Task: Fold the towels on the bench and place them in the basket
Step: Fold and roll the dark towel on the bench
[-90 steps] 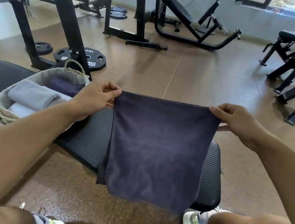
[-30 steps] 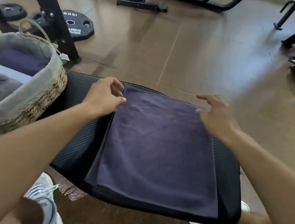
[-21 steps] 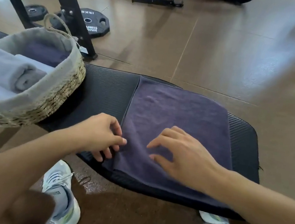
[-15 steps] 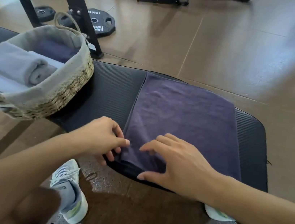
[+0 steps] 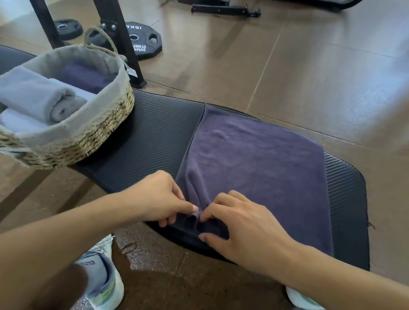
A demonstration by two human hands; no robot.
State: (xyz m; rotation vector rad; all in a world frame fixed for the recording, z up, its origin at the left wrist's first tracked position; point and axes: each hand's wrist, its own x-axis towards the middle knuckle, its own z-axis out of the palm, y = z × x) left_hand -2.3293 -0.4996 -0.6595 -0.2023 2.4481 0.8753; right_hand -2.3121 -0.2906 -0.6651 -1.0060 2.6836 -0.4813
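The basket (image 5: 74,141) sat at the left of the bench (image 5: 153,137), holding rolled grey towels and a dark one. The towel (image 5: 258,159) lay flat on the bench's right half. Half a second earlier its near edge was flat; now the left hand (image 5: 158,198) and right hand (image 5: 245,229) had met there, fingers pinched shut on a small roll of that edge.

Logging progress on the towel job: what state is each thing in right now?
Dark purple towel: flat on bench, near corner bunched.
Woven rope basket: upright, holding rolled towels.
Black padded bench: carrying basket and towel.
Left hand: pinching towel corner.
Right hand: pinching towel corner.
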